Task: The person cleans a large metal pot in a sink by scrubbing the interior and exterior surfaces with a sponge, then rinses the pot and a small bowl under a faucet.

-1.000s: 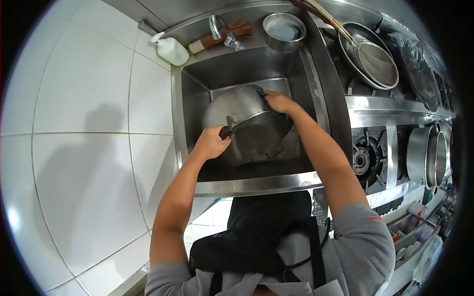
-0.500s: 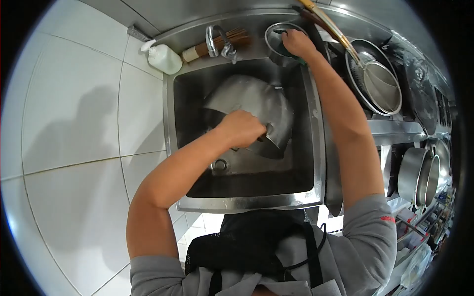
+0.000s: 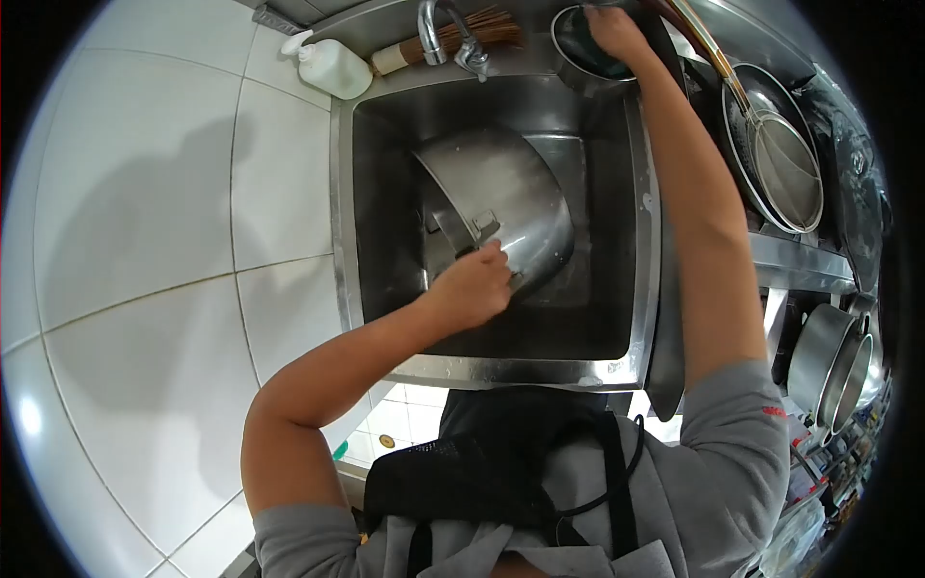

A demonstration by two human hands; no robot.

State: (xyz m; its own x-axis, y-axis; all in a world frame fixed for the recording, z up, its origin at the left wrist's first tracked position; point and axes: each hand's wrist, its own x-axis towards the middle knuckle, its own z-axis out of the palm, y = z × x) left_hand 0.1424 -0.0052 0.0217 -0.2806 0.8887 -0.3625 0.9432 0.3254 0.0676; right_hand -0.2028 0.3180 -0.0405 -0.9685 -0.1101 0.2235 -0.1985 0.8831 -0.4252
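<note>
A large stainless steel pot (image 3: 515, 178) lies tipped on its side in the sink (image 3: 641, 279), its opening facing left. My left hand (image 3: 472, 286) is closed around its handle at the near side; the grip partly hides that handle. Beyond the sink's far right corner, my right hand (image 3: 620, 37) reaches over a small round metal container (image 3: 590, 79). Its fingers are bent together at the container's far rim, and something dark green shows inside below them. What the right fingers hold, if anything, cannot be made out.
A faucet (image 3: 431, 39), a white pump bottle (image 3: 332, 69) and a bamboo brush (image 3: 414, 53) line the sink's back edge. To the right are a wire strainer (image 3: 785, 169) over a pan and stacked metal pots (image 3: 819, 356). A tiled wall (image 3: 135, 173) borders the left.
The pot has turned and tilted in the sink, with my left hand still on its handle. My right hand has stayed at the small container. The whole view has shifted slightly.
</note>
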